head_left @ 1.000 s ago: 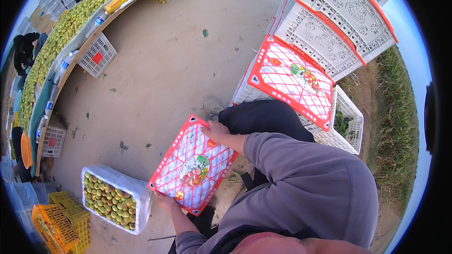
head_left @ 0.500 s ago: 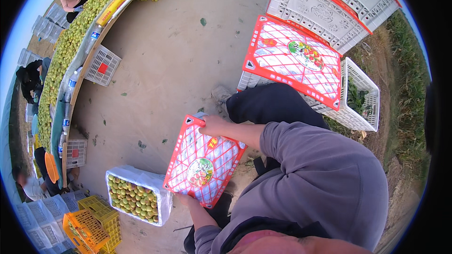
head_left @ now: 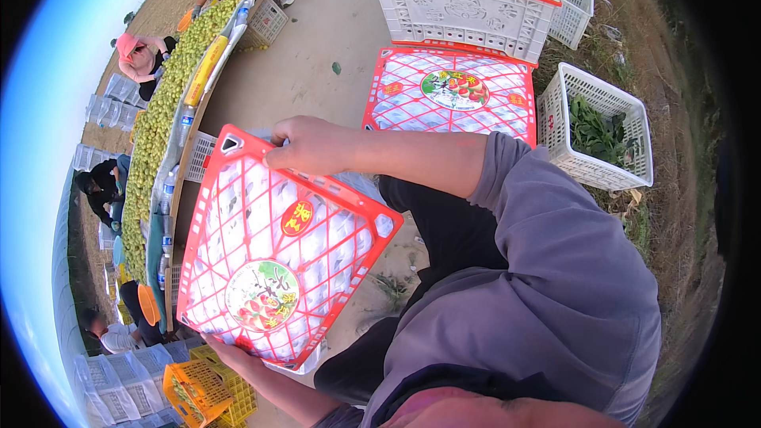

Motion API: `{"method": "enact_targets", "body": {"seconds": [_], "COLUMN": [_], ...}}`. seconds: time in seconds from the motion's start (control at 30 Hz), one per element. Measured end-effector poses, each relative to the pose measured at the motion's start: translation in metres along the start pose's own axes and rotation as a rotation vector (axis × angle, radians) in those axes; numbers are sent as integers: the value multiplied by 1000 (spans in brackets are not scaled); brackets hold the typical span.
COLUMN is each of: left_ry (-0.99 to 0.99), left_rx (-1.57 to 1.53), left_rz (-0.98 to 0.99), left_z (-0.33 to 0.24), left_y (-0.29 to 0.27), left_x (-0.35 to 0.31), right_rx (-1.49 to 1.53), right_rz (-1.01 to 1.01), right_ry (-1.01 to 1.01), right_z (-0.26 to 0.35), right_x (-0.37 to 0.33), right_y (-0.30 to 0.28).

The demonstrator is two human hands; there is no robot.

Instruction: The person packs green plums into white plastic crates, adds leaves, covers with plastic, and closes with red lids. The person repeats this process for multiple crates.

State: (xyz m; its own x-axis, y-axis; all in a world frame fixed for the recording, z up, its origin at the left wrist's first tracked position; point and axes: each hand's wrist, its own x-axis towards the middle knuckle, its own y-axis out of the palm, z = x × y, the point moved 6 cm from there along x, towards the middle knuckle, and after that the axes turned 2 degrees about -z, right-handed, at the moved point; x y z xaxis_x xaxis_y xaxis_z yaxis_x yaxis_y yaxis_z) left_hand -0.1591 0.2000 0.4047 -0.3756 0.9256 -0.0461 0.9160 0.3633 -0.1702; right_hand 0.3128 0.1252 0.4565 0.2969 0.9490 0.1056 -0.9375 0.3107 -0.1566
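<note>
A lidded fruit crate (head_left: 333, 198), with a red lattice top over white wrapping, hangs tilted between my two hands. My right hand (head_left: 309, 145) has its fingers curled over the red rim at the far edge. At the near edge, my left hand (head_left: 230, 355) supports the crate from below, its fingertips hidden under it. A round fruit label (head_left: 261, 295) and a small red oval label (head_left: 297, 218) show on top. What lies under the crate is mostly hidden.
Another red-lidded crate (head_left: 388, 115) lies before stacked white crates (head_left: 468, 20). Right of it stands a white basket (head_left: 606, 173) holding green leaves. Left runs a long table heaped with green fruit (head_left: 162, 111), several people beyond it. An orange crate (head_left: 198, 388) and yellow crate (head_left: 242, 392) stand lower left.
Both hands have raised the lidded crate toward me and to the left. It now hides the open crate of green-brown fruit that stood on the ground. My view has shifted.
</note>
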Motion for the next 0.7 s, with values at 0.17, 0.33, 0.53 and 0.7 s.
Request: {"method": "enact_targets", "body": {"seconds": [0.17,0.33,0.53,0.7], "left_ry": [234,311,765,204], "left_rx": [65,336,664,370], "left_rz": [337,698,879,1610], "left_z": [-170,-236,-170,-139], "left_y": [133,343,566,574], "left_x": [8,-41,-157,-194], "right_rx": [250,288,352,360], "right_rz": [-93,-513,-834,-980], "right_ry": [-50,23,188,162], "right_z": [78,74,-31,-105], "right_x": [-96,-181,-237,-254], "right_y": [-142,-262,-352,-366]}}
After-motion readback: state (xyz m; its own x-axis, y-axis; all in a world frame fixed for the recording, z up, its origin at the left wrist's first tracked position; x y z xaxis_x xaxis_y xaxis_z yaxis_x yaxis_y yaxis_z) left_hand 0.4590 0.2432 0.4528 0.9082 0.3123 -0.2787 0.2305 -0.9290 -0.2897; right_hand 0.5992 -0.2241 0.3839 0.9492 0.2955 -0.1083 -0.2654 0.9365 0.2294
